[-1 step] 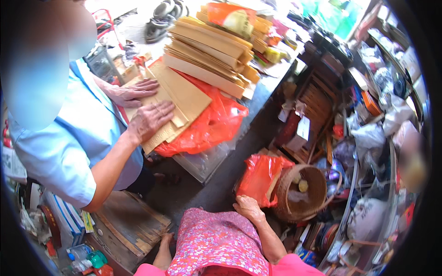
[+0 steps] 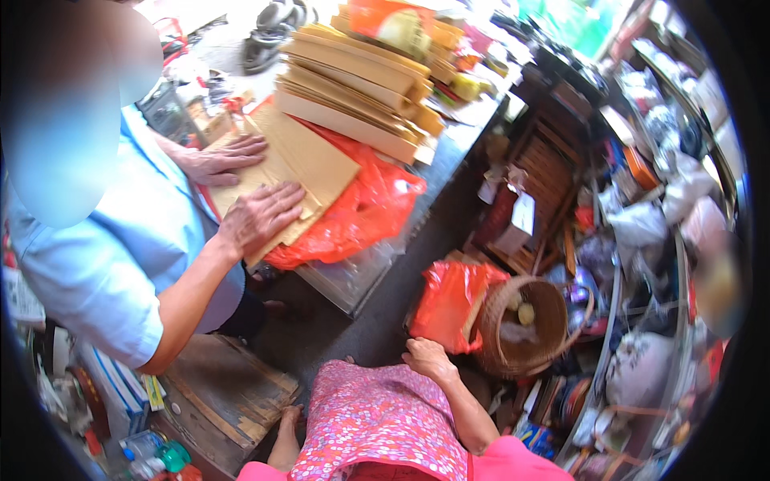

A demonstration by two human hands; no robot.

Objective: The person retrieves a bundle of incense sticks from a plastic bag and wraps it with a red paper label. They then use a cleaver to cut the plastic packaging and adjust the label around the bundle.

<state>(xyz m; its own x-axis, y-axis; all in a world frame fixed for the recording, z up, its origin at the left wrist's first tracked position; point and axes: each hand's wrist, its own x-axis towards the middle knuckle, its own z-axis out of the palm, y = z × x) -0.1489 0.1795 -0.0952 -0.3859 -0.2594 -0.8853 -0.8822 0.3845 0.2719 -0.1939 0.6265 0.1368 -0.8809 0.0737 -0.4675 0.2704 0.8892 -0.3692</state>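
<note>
My right hand (image 2: 431,358) rests at the right knee of my pink flowered apron (image 2: 377,409). It holds nothing that I can see, its fingers draped loosely over the knee. Just beyond it is a red plastic bag (image 2: 455,301) with something tan inside, beside a round woven basket (image 2: 491,345). My left hand (image 2: 291,414) is down by the left edge of the apron, mostly hidden, so its fingers cannot be made out. Across from me, a person in a light blue shirt (image 2: 104,280) presses both hands on folded tan paper sheets (image 2: 325,164) on a table.
Behind the sheets stands a stack of folded tan paper (image 2: 345,88). Another red plastic bag (image 2: 373,212) spreads under the sheets. A worn wooden board (image 2: 228,385) lies at left. Crowded shelves (image 2: 613,321) line the right side, and a wooden chair (image 2: 541,184) stands at the back right.
The view has shifted slightly. The other person's hands stay on the paper with barely any movement, and my own hands keep their places.
</note>
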